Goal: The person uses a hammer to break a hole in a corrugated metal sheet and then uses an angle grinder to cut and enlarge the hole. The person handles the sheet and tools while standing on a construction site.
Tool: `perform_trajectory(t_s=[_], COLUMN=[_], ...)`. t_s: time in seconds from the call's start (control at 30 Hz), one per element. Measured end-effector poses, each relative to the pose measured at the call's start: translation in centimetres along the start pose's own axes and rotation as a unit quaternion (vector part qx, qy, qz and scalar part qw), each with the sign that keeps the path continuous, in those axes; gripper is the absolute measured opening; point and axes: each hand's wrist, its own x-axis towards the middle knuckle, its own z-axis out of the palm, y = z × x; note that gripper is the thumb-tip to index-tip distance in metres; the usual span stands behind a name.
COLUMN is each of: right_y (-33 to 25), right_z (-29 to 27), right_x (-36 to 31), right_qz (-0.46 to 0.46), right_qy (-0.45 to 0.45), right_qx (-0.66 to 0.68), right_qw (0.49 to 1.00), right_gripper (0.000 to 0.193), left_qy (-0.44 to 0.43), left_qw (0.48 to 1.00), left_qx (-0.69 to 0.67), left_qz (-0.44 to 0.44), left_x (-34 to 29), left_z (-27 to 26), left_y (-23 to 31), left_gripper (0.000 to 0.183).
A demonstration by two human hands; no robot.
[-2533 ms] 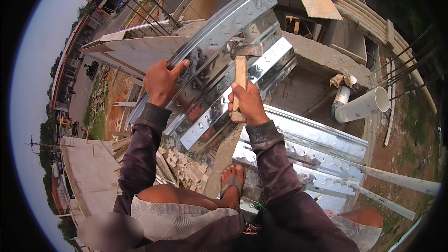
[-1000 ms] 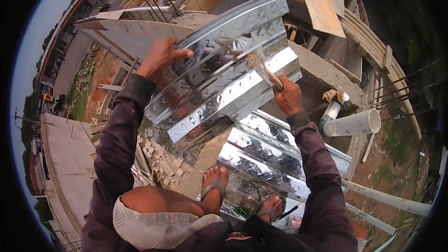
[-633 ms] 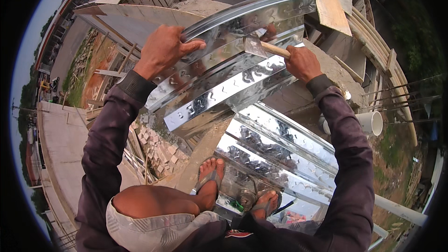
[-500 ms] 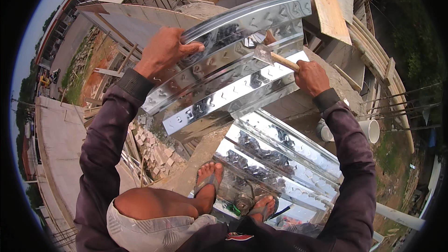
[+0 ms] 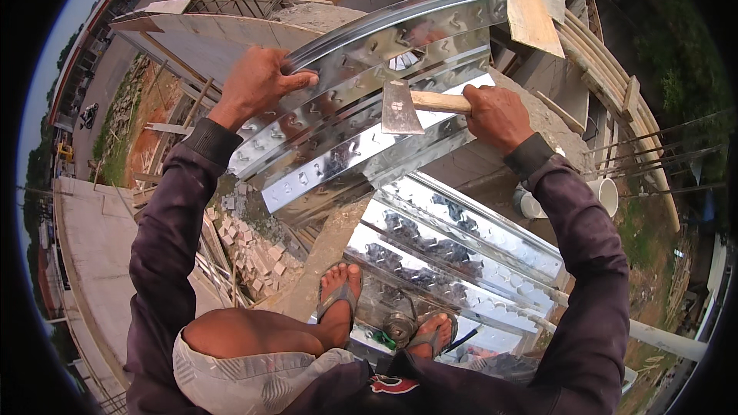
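My left hand (image 5: 257,84) grips the upper left edge of a shiny corrugated metal sheet (image 5: 338,111), thumb lying over its face. Dimples run in rows along the sheet's ribs, and a small ragged opening (image 5: 403,60) shows near its middle. The sheet is held up at a slant. In my right hand (image 5: 498,117) is a hatchet (image 5: 401,110), gripped by its wooden handle. The hatchet's broad head is in front of the sheet, blade pointing down; whether it touches the metal I cannot tell.
More corrugated metal (image 5: 453,257) lies below, by my sandalled feet on a narrow concrete ledge. Between them sits a round metal object (image 5: 400,327), partly unclear. Rubble (image 5: 257,257) lies lower down at left, white pipes (image 5: 606,198) at right, boards (image 5: 530,8) and bars at the far side.
The hatchet has come down and left and turned, so its head now hangs lower in front of the sheet. Both hands and the sheet have shifted slightly left in view.
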Motion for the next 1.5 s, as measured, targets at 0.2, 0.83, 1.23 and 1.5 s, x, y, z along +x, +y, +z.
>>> perform_trajectory(t_s=[0.2, 0.83, 1.23, 1.5], right_y=[4.0, -7.7, -10.7, -13.8], right_z=[-0.3, -0.2, 3.8, 3.8], right_x=[1.0, -2.1, 6.4, 6.9], right_qz=[-0.037, 0.251, 0.262, 0.285], right_qy=[0.085, 0.106, 0.147, 0.536], right_qx=[-0.025, 0.678, 0.813, 0.727], right_qw=[0.995, 0.683, 0.498, 0.320], right_gripper=[0.009, 0.026, 0.018, 0.021], left_qy=[0.021, 0.047, 0.044, 0.040], left_qw=[0.996, 0.998, 0.999, 0.999], left_qx=[0.058, -0.018, -0.028, -0.004], left_qz=[0.065, -0.032, 0.002, 0.033], left_x=[0.3, 2.2, 3.1, 2.9], left_z=[1.0, -0.4, 0.0, -0.3], left_y=[2.2, 3.9, 2.6, 4.7], left_gripper=[0.051, 0.043, 0.047, 0.045])
